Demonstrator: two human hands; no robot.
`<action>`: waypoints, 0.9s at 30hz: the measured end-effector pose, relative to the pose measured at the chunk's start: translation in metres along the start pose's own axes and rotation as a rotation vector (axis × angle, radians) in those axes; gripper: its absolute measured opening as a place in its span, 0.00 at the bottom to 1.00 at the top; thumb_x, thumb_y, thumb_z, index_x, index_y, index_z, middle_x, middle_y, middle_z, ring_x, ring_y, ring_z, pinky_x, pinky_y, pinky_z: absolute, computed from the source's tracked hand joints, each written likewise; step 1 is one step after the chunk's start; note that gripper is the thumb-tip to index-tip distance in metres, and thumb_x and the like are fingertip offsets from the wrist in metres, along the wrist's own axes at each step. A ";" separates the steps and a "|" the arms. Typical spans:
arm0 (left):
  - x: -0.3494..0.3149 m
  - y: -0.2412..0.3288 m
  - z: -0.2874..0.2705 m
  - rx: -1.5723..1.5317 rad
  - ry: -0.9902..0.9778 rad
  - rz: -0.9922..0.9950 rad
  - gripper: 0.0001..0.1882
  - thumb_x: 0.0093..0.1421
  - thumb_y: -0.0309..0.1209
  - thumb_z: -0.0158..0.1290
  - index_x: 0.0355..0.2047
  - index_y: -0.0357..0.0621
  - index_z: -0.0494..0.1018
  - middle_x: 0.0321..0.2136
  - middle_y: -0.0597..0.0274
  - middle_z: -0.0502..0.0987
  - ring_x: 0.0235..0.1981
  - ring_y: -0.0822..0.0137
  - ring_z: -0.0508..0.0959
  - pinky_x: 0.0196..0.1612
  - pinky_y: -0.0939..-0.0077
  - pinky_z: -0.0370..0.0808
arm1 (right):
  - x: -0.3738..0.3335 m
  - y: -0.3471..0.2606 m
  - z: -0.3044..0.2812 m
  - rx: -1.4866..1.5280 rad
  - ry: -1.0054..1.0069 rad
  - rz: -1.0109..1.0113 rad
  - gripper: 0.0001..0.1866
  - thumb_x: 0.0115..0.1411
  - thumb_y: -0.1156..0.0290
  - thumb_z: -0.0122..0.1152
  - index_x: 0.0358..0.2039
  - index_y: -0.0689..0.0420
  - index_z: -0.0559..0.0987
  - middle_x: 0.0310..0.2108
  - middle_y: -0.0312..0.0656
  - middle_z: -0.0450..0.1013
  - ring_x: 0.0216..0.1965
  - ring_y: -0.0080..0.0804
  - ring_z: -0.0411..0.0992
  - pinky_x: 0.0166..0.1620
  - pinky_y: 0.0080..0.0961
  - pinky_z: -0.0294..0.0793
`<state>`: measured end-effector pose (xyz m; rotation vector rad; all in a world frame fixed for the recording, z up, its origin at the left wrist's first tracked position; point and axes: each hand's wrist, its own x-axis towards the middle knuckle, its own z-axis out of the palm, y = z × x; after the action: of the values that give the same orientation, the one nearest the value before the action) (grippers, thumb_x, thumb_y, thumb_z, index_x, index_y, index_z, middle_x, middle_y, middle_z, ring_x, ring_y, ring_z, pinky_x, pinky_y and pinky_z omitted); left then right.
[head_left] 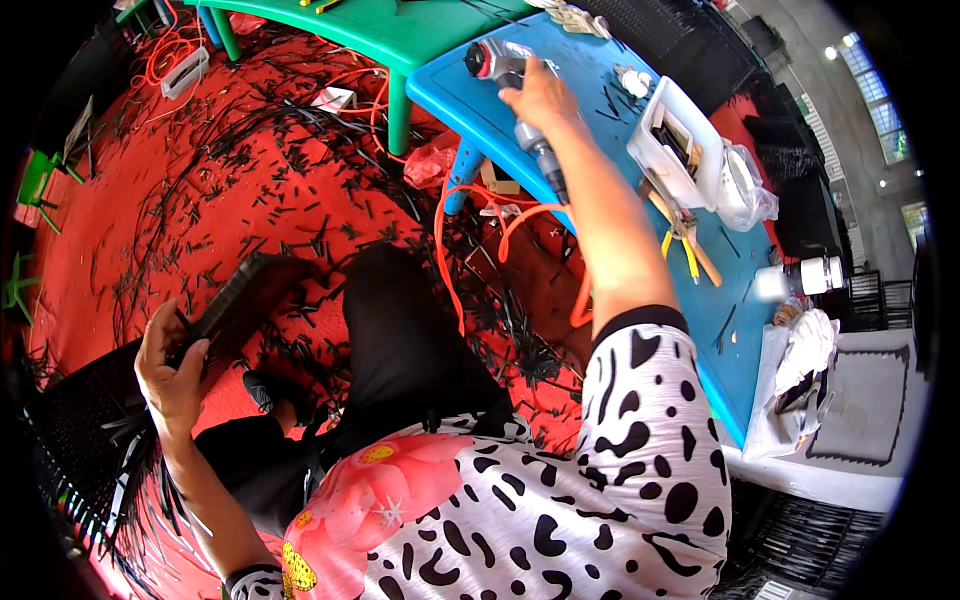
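Observation:
At the near left, my left hand (168,365) is closed on the edge of a dark woven panel (245,290), thumb on one side and fingers on the other. The panel stands beside my knee, joined to or next to a larger black woven piece (80,410); I cannot tell which. My right arm stretches out to the blue table, where my right hand (543,97) is wrapped round a grey and black air nail gun (500,60). An orange air hose (440,235) seems to run from the tool's lower end (553,175) and loops beneath the table edge.
On the blue table (715,300) are a white bin (670,150) with dark pieces, yellow-handled pliers (690,250), a plastic bag (748,190) and a white bottle (820,275). A green table (370,35) adjoins it. Black strip scraps litter the red floor (200,210).

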<state>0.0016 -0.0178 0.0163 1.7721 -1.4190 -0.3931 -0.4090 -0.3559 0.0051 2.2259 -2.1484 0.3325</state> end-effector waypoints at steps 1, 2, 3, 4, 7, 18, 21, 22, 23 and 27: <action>-0.001 -0.004 -0.001 -0.011 0.003 -0.024 0.28 0.44 0.16 0.56 0.50 0.36 0.70 0.29 0.64 0.72 0.30 0.74 0.70 0.37 0.81 0.69 | -0.004 0.014 -0.003 0.065 0.094 -0.003 0.32 0.53 0.54 0.64 0.51 0.62 0.66 0.42 0.55 0.75 0.45 0.48 0.74 0.47 0.42 0.73; 0.000 -0.007 -0.001 -0.029 0.011 -0.048 0.28 0.44 0.17 0.56 0.50 0.36 0.70 0.29 0.65 0.72 0.30 0.74 0.70 0.37 0.81 0.69 | -0.007 0.030 -0.009 0.126 0.194 -0.010 0.31 0.52 0.53 0.66 0.48 0.61 0.70 0.40 0.55 0.76 0.44 0.48 0.75 0.45 0.42 0.74; 0.001 -0.010 -0.002 -0.021 0.004 -0.055 0.30 0.45 0.16 0.56 0.52 0.37 0.69 0.29 0.65 0.72 0.30 0.74 0.70 0.37 0.81 0.69 | -0.016 0.060 -0.008 0.106 0.266 -0.035 0.30 0.52 0.52 0.65 0.47 0.62 0.71 0.41 0.55 0.75 0.44 0.49 0.74 0.46 0.41 0.74; 0.002 -0.014 -0.002 -0.026 -0.009 -0.050 0.29 0.46 0.15 0.54 0.53 0.37 0.68 0.30 0.67 0.70 0.31 0.75 0.69 0.37 0.83 0.67 | -0.031 0.097 -0.005 0.085 0.336 -0.062 0.30 0.52 0.51 0.64 0.45 0.63 0.72 0.42 0.55 0.74 0.45 0.50 0.74 0.47 0.41 0.73; 0.003 -0.021 -0.002 -0.028 -0.017 -0.055 0.29 0.51 0.12 0.51 0.55 0.37 0.66 0.33 0.70 0.67 0.32 0.79 0.65 0.35 0.89 0.63 | -0.103 0.162 -0.031 -0.167 0.130 0.224 0.37 0.47 0.40 0.64 0.38 0.67 0.73 0.39 0.58 0.74 0.43 0.51 0.74 0.44 0.41 0.74; 0.013 -0.004 0.001 -0.075 0.173 0.065 0.30 0.50 0.17 0.53 0.56 0.38 0.66 0.39 0.61 0.77 0.36 0.73 0.76 0.43 0.78 0.72 | -0.191 0.290 -0.013 0.166 0.028 0.378 0.42 0.41 0.53 0.69 0.52 0.68 0.68 0.40 0.54 0.74 0.41 0.44 0.74 0.45 0.35 0.71; 0.013 0.004 0.001 -0.115 0.152 0.092 0.29 0.51 0.18 0.52 0.55 0.42 0.67 0.39 0.62 0.78 0.38 0.71 0.78 0.42 0.78 0.73 | -0.188 0.297 -0.015 0.369 0.254 0.234 0.29 0.45 0.73 0.59 0.51 0.64 0.71 0.42 0.46 0.73 0.41 0.35 0.71 0.47 0.29 0.70; 0.009 0.005 -0.001 -0.151 0.123 0.091 0.29 0.50 0.18 0.52 0.55 0.41 0.66 0.38 0.61 0.79 0.38 0.69 0.78 0.41 0.77 0.73 | -0.178 0.255 -0.024 0.342 0.235 0.246 0.29 0.46 0.75 0.57 0.53 0.64 0.70 0.45 0.48 0.73 0.44 0.36 0.72 0.50 0.30 0.69; 0.007 0.003 -0.004 -0.182 0.116 0.136 0.29 0.50 0.17 0.51 0.55 0.41 0.65 0.38 0.59 0.79 0.39 0.68 0.78 0.42 0.76 0.73 | -0.169 0.229 -0.025 0.436 0.282 0.056 0.29 0.48 0.75 0.57 0.54 0.64 0.69 0.48 0.49 0.72 0.48 0.38 0.71 0.53 0.30 0.68; 0.000 0.001 -0.004 -0.234 0.119 0.251 0.29 0.49 0.16 0.48 0.54 0.39 0.66 0.35 0.57 0.78 0.37 0.66 0.78 0.44 0.74 0.73 | -0.184 -0.009 -0.068 0.449 0.181 -0.611 0.28 0.45 0.72 0.63 0.50 0.62 0.72 0.46 0.49 0.71 0.50 0.42 0.70 0.54 0.36 0.67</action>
<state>0.0033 -0.0160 0.0192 1.3890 -1.4270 -0.3018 -0.4136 -0.1630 0.0407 2.7946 -1.3008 1.0018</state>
